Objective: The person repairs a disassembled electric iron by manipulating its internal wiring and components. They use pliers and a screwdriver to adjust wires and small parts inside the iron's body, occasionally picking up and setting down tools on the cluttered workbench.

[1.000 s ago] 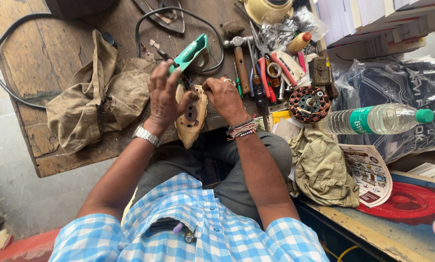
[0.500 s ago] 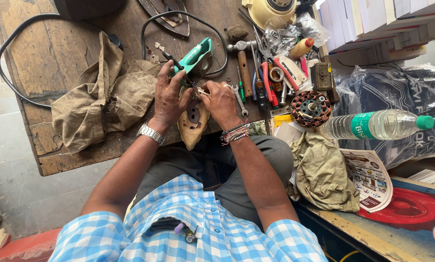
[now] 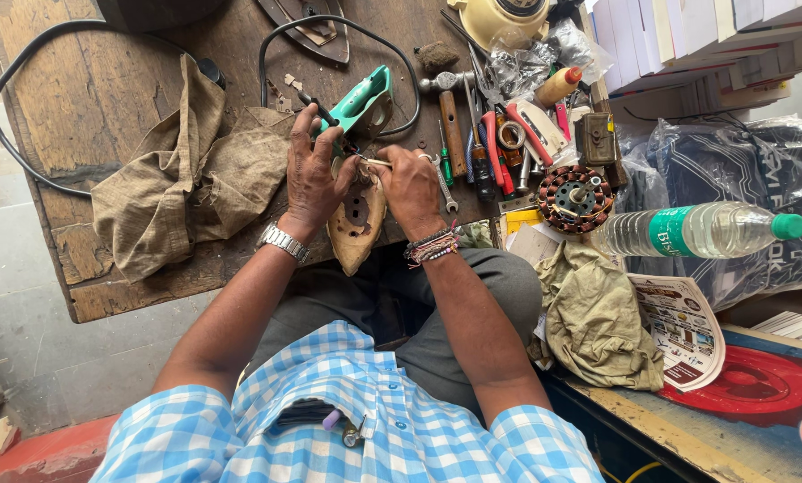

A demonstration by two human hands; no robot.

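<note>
A worn tan iron soleplate [image 3: 356, 222] rests on the front edge of the wooden bench [image 3: 106, 80], point toward me. My left hand [image 3: 314, 174] grips its left side and reaches up against the green iron handle [image 3: 362, 101] lying just behind it. My right hand [image 3: 410, 183] holds the plate's right side and pinches a thin metal tool [image 3: 374, 162] laid across the top of the plate. A watch is on my left wrist, thread bands on my right.
A brown rag [image 3: 177, 179] and a black cable [image 3: 25, 143] lie left. Hammer [image 3: 450, 116], red pliers [image 3: 493, 148], motor stator [image 3: 575, 199], water bottle [image 3: 696, 231], olive cloth [image 3: 598, 322] and booklet [image 3: 687, 331] crowd the right. Books [image 3: 687, 45] are stacked at the back right.
Both hands have stayed on the soleplate with only slight finger shifts. The view has drifted a little, so the bench sits slightly lower in frame.
</note>
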